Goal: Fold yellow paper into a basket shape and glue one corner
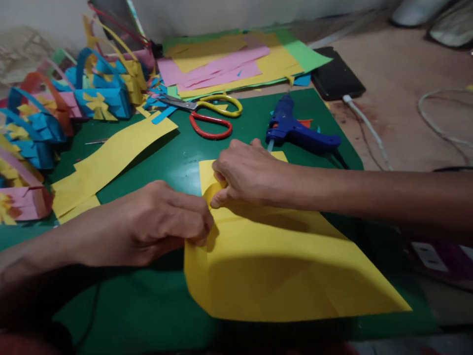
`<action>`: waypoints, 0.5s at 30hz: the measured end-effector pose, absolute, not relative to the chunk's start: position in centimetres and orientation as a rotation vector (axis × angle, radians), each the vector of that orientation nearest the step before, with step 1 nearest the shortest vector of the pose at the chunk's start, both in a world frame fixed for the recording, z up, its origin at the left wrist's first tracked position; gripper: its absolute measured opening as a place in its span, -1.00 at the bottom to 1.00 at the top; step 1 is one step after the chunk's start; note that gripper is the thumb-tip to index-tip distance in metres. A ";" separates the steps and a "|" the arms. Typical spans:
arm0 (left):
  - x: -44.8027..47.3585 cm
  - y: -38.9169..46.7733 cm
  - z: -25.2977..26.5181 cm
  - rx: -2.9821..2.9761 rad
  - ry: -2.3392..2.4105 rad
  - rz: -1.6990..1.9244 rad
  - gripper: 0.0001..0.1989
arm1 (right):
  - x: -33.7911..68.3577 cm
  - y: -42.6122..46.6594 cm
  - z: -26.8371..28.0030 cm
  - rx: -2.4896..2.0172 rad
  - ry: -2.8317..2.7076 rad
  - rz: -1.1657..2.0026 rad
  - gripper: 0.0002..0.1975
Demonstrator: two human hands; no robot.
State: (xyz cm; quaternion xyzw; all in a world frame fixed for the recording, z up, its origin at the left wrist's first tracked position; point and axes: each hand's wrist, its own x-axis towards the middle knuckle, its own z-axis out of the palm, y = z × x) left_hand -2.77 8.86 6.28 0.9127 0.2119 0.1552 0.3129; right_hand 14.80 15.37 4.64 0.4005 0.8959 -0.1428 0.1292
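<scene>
A large sheet of yellow paper (281,271) lies over the green mat (148,305), its near part bowed up and its right corner pointing off to the right. My left hand (166,222) is closed on the sheet's left edge, thumb and fingers pinching it. Just above and to the right, my right hand (244,172) grips the same sheet, with the thumb against a raised, curled bit of paper. Its fingertips are partly hidden. Beyond the hands lie scissors (210,114) with one yellow and one red handle, and a blue glue gun (299,128).
Small paper baskets with bows, one a blue basket (103,101), crowd the left side. A yellow paper strip (121,153) lies nearby. Coloured sheets (221,64) are stacked at the back. A black phone (336,74) has a white cable (365,123) by it.
</scene>
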 end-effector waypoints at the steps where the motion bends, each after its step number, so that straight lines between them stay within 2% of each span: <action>1: -2.8 8.9 6.5 2.461 0.566 0.382 -0.75 | 14.9 15.3 4.7 1.172 2.631 -0.431 -0.68; 6: -2.5 9.4 7.0 2.718 0.544 0.386 -0.80 | 15.4 15.0 4.6 1.162 2.710 -0.480 -0.70; 11: -2.7 9.9 5.2 2.980 0.694 0.290 -0.85 | 15.3 14.9 4.7 1.140 2.711 -0.479 -0.71; 15: -2.7 9.7 3.8 2.944 0.732 0.506 -0.84 | 15.3 14.8 4.9 1.173 2.686 -0.506 -0.66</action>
